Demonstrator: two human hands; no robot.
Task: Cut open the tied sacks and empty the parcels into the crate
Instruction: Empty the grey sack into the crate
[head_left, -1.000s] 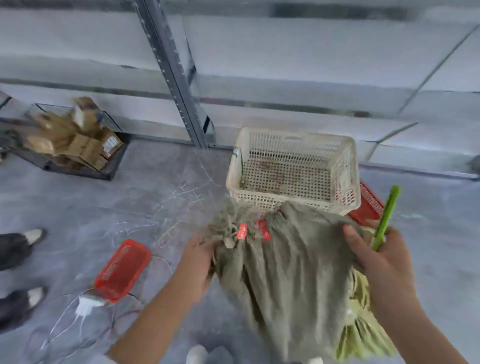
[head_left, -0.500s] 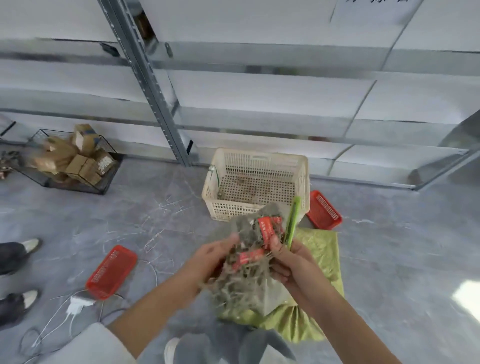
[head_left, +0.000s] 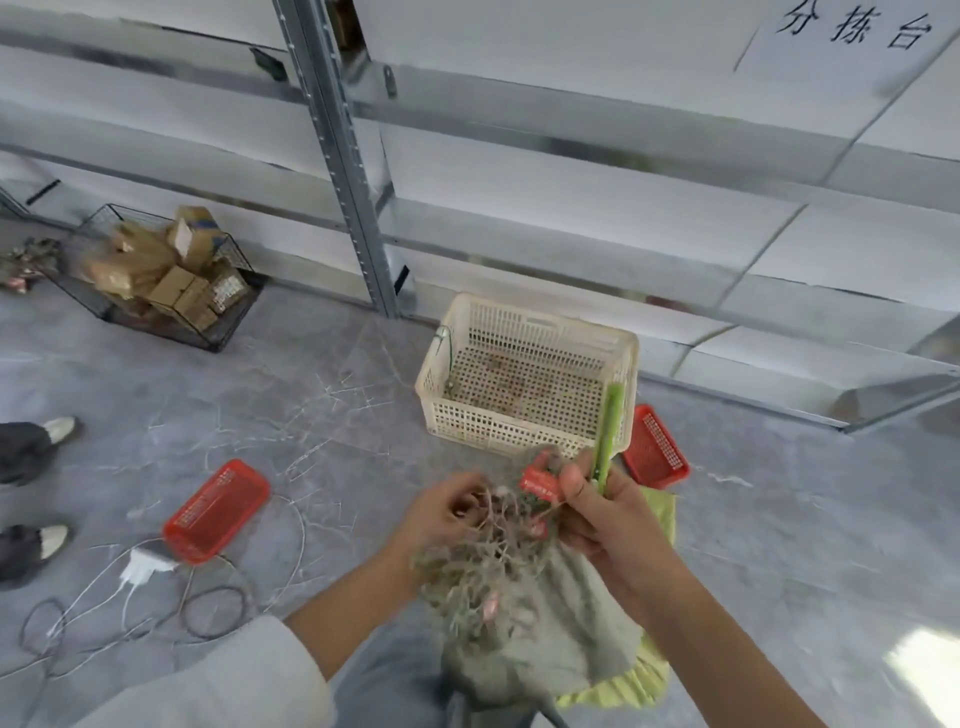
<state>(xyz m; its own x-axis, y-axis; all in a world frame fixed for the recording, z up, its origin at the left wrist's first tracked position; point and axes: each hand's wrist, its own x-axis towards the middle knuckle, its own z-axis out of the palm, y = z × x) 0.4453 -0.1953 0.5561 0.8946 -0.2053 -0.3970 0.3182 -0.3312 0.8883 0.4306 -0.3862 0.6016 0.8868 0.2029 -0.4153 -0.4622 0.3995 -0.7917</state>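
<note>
Held the grey sack (head_left: 545, 613) upright close before the body, just short of the white crate (head_left: 524, 431) and partly over a yellow-green sack (head_left: 657, 519) lying on the floor. Gripped its frayed mouth (head_left: 488, 540) from the left with the left hand (head_left: 441, 514), fingers curled into the loose threads. Pinched the neck beside a red tag (head_left: 540, 483) with the right hand (head_left: 602, 514), thumb pressed next to the tag, with a green cutter (head_left: 608, 431) clamped in the same fist and pointing up across the crate's near wall. Noted brown specks on the crate's perforated bottom. Found one red tray (head_left: 657, 449) just beside the crate's right corner and another red tray (head_left: 215, 512) well to the left on the grey floor, near a white charger (head_left: 145, 564) and loops of cable (head_left: 213, 608). Spotted two shoes (head_left: 52, 431) at the far left edge, and a wire basket (head_left: 156, 322) of cardboard boxes back left, below metal shelving (head_left: 343, 156).
</note>
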